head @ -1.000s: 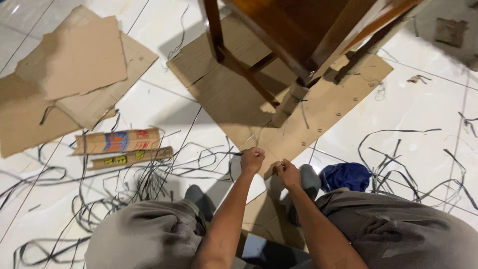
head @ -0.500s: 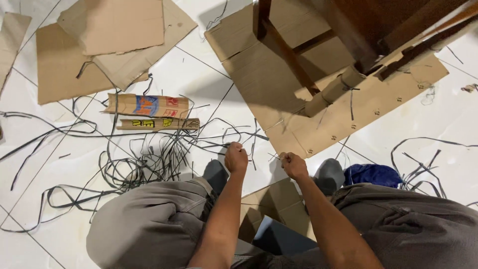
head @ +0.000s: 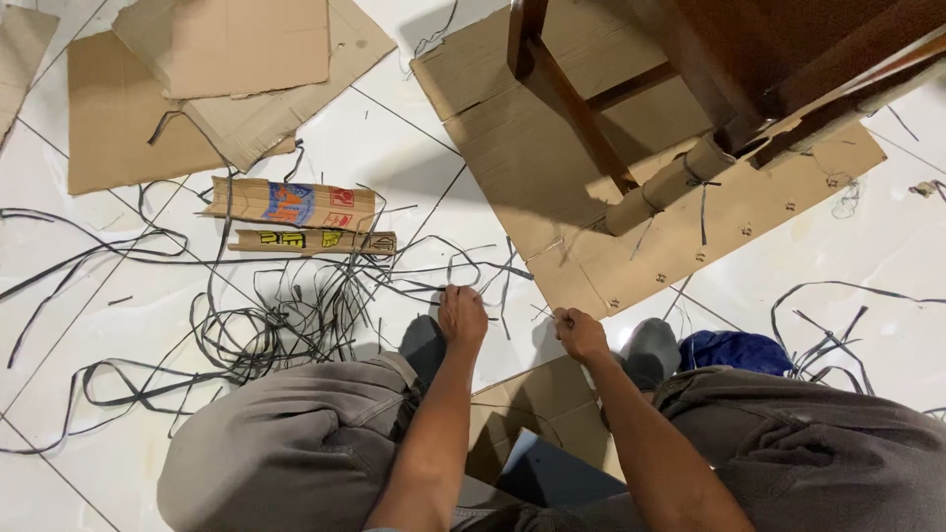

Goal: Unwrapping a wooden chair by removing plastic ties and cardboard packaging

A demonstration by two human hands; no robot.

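Far left: flat cardboard sheets [head: 177, 108] lie overlapped on the white tiled floor [head: 887, 246]. Nearer, two printed cardboard strips [head: 296, 222] lie side by side, the lower one narrower. Below and left of them, a loose tangle of dark strapping [head: 266, 330] spreads across the tiles.

Centre, near: left hand [head: 461, 315] is clenched, knuckles up, at the right edge of the tangle; it appears to be pinching a thin strand [head: 537, 313], though the grip point is hidden. Right hand [head: 579, 333], just right of it and apart, is likewise closed around the other end of the same thin strand. The strand runs between the two fists, above the near corner of a large cardboard sheet [head: 552, 197].

Right, far: a dark wooden chair [head: 690, 69] stands on that sheet, one leg wrapped in a cardboard sleeve [head: 670, 184] tied with strapping. Right, near: blue cloth [head: 734, 350] beside the knee.
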